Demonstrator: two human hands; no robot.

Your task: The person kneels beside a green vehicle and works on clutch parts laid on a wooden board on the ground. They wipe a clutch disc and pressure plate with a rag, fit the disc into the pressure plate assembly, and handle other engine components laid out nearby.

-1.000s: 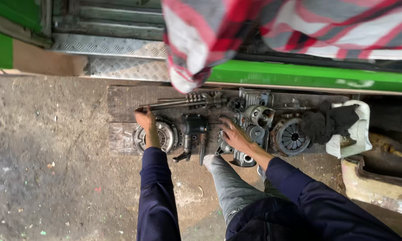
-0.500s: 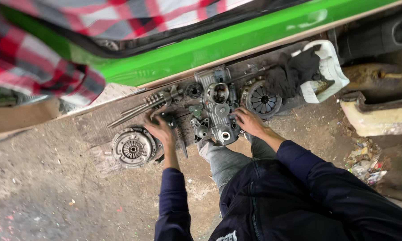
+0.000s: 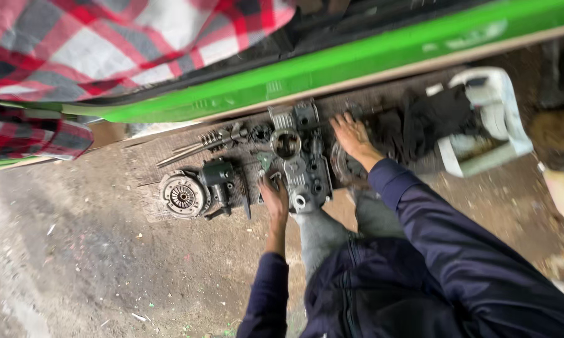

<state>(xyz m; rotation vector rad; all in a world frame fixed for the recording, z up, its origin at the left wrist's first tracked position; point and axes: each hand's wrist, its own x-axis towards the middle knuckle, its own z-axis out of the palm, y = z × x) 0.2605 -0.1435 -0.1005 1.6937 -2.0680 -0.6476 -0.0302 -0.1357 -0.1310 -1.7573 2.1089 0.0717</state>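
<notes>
- One red, white and grey checked cloth is seen across the upper left, above one green painted bar that runs slantwise to the upper right.
- One dirt floor carries all the parts, which are laid in a row on one flat mat under the green bar.
- One round clutch disc is placed at the left end of the row, flat on the mat.
- One dark motor-like part is set just beside the disc, to its right.
- One bundle of thin metal rods and springs is laid behind these two, near the bar.
- One left hand is laid palm down, fingers loosely spread, against the left edge of the casing; nothing is seen to be clasped in it.
- One grey engine casing is stood in the middle of the row, with one round opening near its top.
- One right hand is spread flat on a round part right of the casing; whether anything is gripped cannot be told.
- One black rag is heaped further right.
- One white plastic container, cut open, is lodged at the right end, touching the rag.
</notes>
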